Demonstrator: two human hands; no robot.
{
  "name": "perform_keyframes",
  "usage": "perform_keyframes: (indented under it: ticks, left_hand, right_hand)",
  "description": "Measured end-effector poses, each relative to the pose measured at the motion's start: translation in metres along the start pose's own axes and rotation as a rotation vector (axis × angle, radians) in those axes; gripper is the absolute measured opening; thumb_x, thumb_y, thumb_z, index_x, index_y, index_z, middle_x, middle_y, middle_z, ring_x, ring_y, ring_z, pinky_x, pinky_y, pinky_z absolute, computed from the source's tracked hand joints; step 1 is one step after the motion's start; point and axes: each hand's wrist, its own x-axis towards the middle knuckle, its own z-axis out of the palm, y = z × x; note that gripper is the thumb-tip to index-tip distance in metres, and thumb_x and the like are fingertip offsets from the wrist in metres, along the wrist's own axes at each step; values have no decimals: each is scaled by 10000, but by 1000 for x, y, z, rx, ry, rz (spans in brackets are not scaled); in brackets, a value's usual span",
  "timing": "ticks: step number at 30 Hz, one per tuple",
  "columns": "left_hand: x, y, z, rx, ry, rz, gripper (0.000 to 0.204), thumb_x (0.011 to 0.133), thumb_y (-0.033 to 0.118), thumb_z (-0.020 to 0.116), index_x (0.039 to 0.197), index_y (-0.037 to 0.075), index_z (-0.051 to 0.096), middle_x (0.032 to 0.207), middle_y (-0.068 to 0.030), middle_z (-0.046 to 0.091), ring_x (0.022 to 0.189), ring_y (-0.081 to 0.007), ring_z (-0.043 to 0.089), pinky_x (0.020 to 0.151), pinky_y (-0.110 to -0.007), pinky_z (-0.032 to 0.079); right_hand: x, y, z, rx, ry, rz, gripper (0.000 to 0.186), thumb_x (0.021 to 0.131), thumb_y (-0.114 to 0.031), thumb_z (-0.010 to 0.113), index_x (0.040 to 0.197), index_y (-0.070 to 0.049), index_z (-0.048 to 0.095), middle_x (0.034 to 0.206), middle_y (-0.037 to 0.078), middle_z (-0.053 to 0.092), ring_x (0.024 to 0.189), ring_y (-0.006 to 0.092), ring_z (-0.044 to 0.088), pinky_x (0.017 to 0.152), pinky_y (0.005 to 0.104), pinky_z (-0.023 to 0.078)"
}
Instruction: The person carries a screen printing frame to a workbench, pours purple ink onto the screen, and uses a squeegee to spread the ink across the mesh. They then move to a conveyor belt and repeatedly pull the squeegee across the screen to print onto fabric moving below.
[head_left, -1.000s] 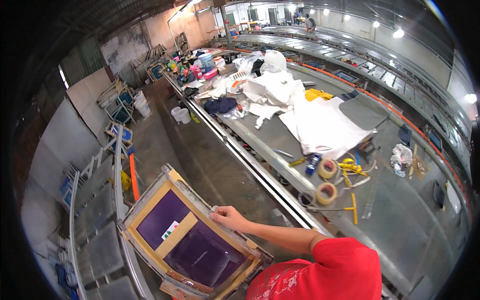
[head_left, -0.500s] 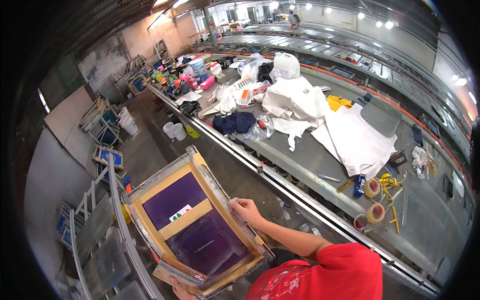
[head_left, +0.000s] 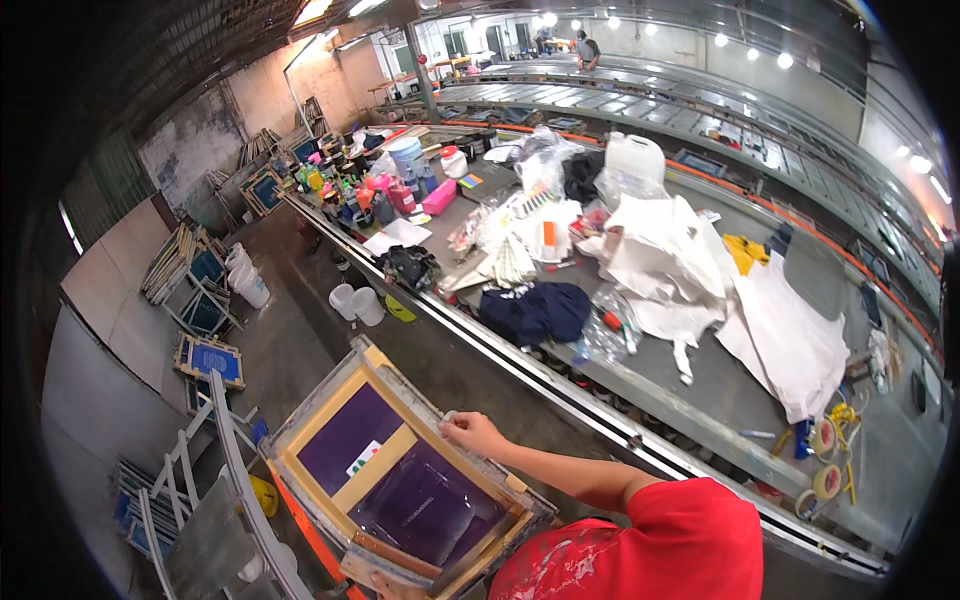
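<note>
The framed screen point(head_left: 400, 490), a light wooden rim around a dark purple panel with a tan strip and a small white patch across it, is up in the person's hands, tilted, over the aisle floor. The right hand point(head_left: 474, 434) has its fingers curled around the frame's right-hand edge; the left hand point(head_left: 384, 586) is so hidden at the bottom, beside a wooden bar point(head_left: 392, 568) at the near end, that I can't tell how its fingers sit. So the lifting looks done to me, and the setting-down not: it rests on neither the metal rack point(head_left: 255, 500) to the left nor the long table point(head_left: 722, 388) to the right. That table carries a navy cloth point(head_left: 535, 312), white cloth point(head_left: 790, 340) and tape rolls point(head_left: 827, 481), all well apart from both hands.
</note>
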Motion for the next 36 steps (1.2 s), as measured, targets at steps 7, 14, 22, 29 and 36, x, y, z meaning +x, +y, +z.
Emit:
perform_keyframes:
  ticks: [7,14,22,29,36]
  left_hand:
    - [173,50,18,-34,59,-5,772,907,425,657,1505,84,307,1459,-197,403,1318,-296,418,1119,-377,299]
    - [378,132,53,-7,12,11,807,898,427,664,1527,100,278,1490,-207,373,1354,-297,386,1150,-371,262]
    - [581,190,103,72,-83,18,849,887,429,671,1553,118,245,1524,-218,339,1395,-298,349,1187,-364,219]
    - [737,242,138,339,-227,155,887,878,430,677,1576,134,216,1554,-228,308,1431,-299,317,1218,-358,182]
    - [837,328,181,633,-290,452,695,998,344,488,1568,63,207,1556,-200,321,1307,-351,454,1108,-390,373]
  right_hand:
    - [180,2,93,-46,-189,-41,336,967,-339,618,873,-22,677,668,-14,594,614,67,498,571,272,410]
    - [366,-20,175,17,-129,79,346,933,-372,633,923,-31,689,714,14,640,624,96,552,583,286,448]
    - [522,17,219,45,66,185,289,933,-333,621,932,-59,714,713,12,645,617,93,572,581,280,455]
    - [723,16,259,57,50,127,310,922,-357,647,896,-52,701,687,-8,620,623,87,566,553,279,452]
    - [904,-3,350,-49,-112,38,304,930,-353,630,946,-61,716,784,35,700,730,103,617,697,302,497]
